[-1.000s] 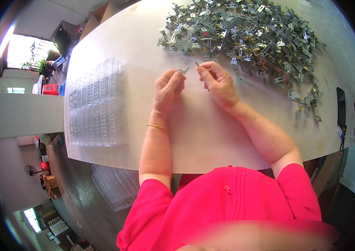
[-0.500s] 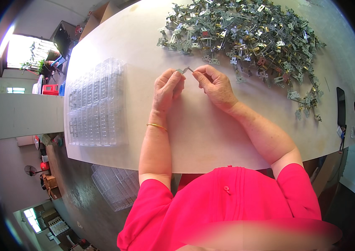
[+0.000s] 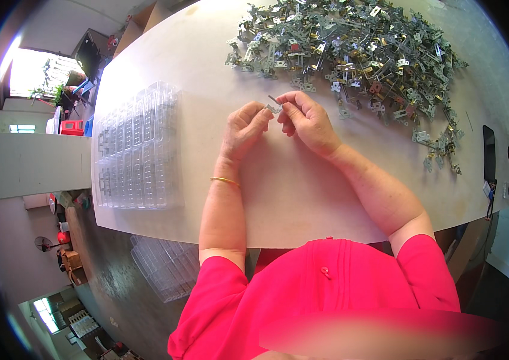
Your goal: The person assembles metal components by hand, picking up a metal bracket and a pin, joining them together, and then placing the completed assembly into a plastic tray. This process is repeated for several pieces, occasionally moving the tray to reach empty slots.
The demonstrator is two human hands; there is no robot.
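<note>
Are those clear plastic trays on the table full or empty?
Empty, as far as it shows: the clear trays reveal only see-through pockets, while the metal parts lie heaped loose on the table.

A big white table (image 3: 302,198) fills the middle of the picture. At the top right of it lies a wide heap of small grey metal parts (image 3: 350,48), some with bits of gold and red. On the left side of the table sits a stack of clear plastic trays (image 3: 137,147) with many little pockets. More clear plastic trays (image 3: 167,267) lie on the grey floor at the lower left. A flat black phone (image 3: 489,153) rests near the right edge. A red box (image 3: 71,127) stands far off at the left, by a bright window (image 3: 35,75).
</note>
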